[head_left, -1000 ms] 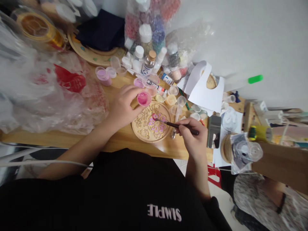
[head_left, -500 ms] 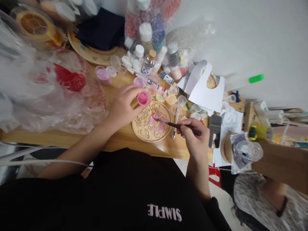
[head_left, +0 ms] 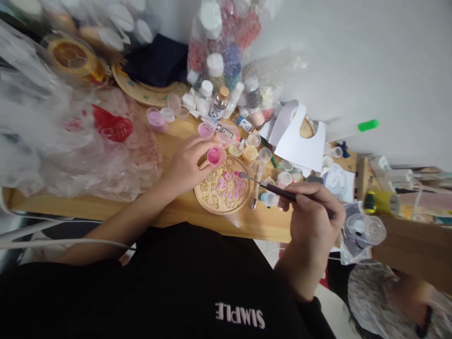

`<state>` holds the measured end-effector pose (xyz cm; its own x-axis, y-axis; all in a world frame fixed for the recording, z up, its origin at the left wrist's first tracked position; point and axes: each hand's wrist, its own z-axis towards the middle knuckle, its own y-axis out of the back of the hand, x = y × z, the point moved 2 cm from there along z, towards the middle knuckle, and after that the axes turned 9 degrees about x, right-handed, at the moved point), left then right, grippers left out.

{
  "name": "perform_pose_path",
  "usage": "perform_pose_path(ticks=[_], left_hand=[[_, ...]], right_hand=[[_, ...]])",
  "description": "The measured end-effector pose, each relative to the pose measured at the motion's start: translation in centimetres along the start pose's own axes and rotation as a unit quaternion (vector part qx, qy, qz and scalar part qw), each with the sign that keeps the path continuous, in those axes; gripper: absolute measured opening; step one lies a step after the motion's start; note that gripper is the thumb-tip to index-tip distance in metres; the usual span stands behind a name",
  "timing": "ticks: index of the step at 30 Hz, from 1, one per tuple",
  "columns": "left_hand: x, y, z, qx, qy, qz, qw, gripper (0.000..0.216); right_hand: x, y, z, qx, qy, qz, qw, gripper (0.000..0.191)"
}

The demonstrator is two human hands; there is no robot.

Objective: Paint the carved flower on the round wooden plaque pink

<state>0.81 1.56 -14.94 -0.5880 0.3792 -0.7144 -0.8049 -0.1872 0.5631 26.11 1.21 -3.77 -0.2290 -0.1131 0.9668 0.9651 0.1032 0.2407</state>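
Note:
My left hand (head_left: 189, 162) is closed on a small plastic cup of bright pink paint (head_left: 216, 156), held over the upper edge of a round wooden board (head_left: 203, 202). Raised gold outlines of flowers cover the board, and the petals of one flower (head_left: 231, 186) are filled with light purple, with darker pink at its top. In my right hand (head_left: 312, 212) is a dark-handled palette knife or small spatula (head_left: 282, 191); its exact kind is hard to tell. Its pink-coated tip sits above the board's upper right part; whether it touches the board I cannot tell.
Several small paint cups (head_left: 250, 153) stand behind the board, beside a glue tube (head_left: 226, 132) and bottles (head_left: 218, 102). Plastic bags (head_left: 70, 155) cover the left side. White paper (head_left: 291, 146) lies at the back right. Another person (head_left: 374, 292) is at the lower right.
My right hand has drawn back to the right and nearer the camera, lifting the tool's tip from the flower's top left toward the right. My left hand still holds the cup.

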Motion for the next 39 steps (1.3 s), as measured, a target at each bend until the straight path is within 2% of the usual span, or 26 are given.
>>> perform_pose_path(ticks=[4,9,13,16,22,29,32,39], left_hand=[[-0.6,-0.2,-0.1,0.009,-0.025,-0.005,1.000,0.023],[-0.8,-0.2,-0.2,0.013,-0.025,-0.006,1.000,0.025],[-0.7,-0.2,-0.2,-0.008,-0.059,-0.007,0.998,0.023],[-0.8,-0.1,-0.2,-0.008,-0.054,-0.004,0.998,0.022],[-0.9,0.1,-0.1,0.020,-0.013,0.009,1.000,0.013],[-1.0,0.2,-0.1,-0.002,-0.053,0.022,0.998,0.016],[-0.9,0.1,-0.2,-0.003,-0.057,0.018,0.998,0.020],[-0.7,0.0,-0.2,-0.010,-0.084,0.032,0.996,0.021]], right_hand=[[-0.5,-1.1,0.3,0.043,0.003,0.004,0.999,0.010],[-0.8,-2.1,0.6,0.109,0.019,-0.052,0.993,0.007],[0.2,-2.4,0.8,0.154,0.084,-0.110,0.978,0.013],[0.8,-2.5,0.7,0.171,0.118,-0.145,0.967,0.019],[1.0,-2.3,0.5,0.180,0.116,-0.171,0.962,0.017],[1.2,-2.4,0.7,0.188,0.122,-0.152,0.963,0.014],[1.2,-2.2,0.7,0.165,0.115,-0.128,0.971,0.014],[0.4,-2.2,0.6,0.100,0.046,-0.091,0.990,0.009]])
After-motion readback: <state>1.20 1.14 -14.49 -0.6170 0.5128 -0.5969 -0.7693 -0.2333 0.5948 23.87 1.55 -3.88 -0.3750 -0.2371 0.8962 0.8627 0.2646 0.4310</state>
